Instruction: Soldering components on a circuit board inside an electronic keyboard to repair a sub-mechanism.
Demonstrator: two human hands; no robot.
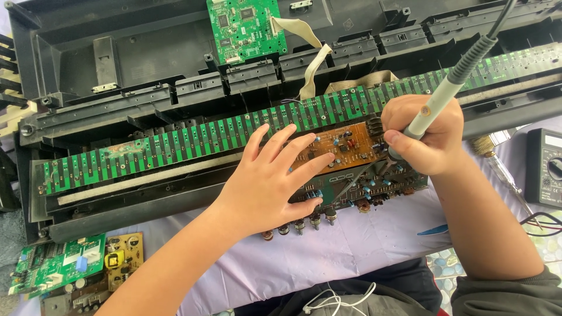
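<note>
My left hand [268, 178] lies flat with fingers spread on a brown circuit board [345, 147] and a dark green board with a row of knobs [374, 186]. My right hand [422, 136] grips a soldering iron [440, 98] with a white and grey handle; its tip is hidden behind my fingers at the right end of the brown board. Behind both hands runs a long green contact strip [193, 137] inside an opened black keyboard casing [146, 52].
A green circuit board [246, 28] with a flat ribbon cable [310, 64] sits in the casing at the top. Several loose boards [55, 264] lie at the lower left. A multimeter [545, 167] and a screwdriver [497, 161] lie on the right, on a lilac cloth [345, 248].
</note>
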